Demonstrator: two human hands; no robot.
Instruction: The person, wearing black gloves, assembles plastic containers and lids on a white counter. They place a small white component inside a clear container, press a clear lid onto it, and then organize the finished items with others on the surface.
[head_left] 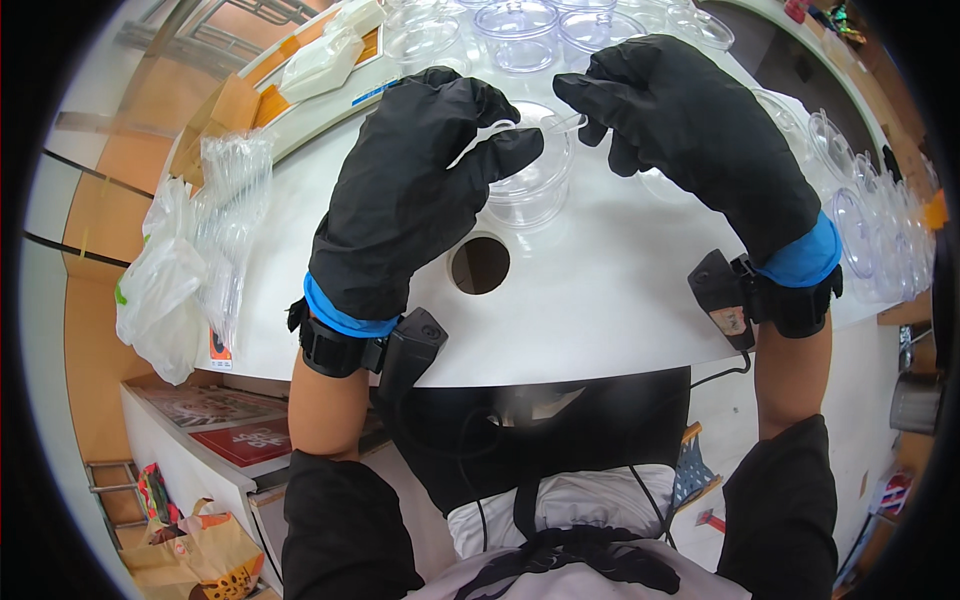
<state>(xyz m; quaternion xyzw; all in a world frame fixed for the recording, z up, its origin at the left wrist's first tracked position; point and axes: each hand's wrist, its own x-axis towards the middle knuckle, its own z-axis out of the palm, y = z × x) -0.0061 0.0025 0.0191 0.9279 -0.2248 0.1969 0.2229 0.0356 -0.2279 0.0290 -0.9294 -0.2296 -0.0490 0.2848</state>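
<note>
Clear round plastic container (pixel 528 207) on the white curved-edge surface (pixel 600 310), between the two gloves; clock directions taken from this container. A thin clear plastic piece (pixel 566 123) shows at its 1 o'clock, just beside the right fingertips. Black-gloved left hand (pixel 410 175) at 9 o'clock: fingers bent, thumb reaching over the container's rim; cannot tell whether they grip a clear edge. Black-gloved right hand (pixel 695 140) between 2 and 3 o'clock: fingers curled near the thin piece; grip on it cannot be told. Dark round hole (pixel 480 265) in the surface at 7. Further clear round plastic containers (pixel 515 42) at 12. Row of clear round plastic items (pixel 875 225) at 3. Bundle in clear plastic wrap (pixel 230 205) at 9, touching a crumpled white plastic bag (pixel 165 290). Open brown cardboard box (pixel 208 125) between 9 and 10
</note>
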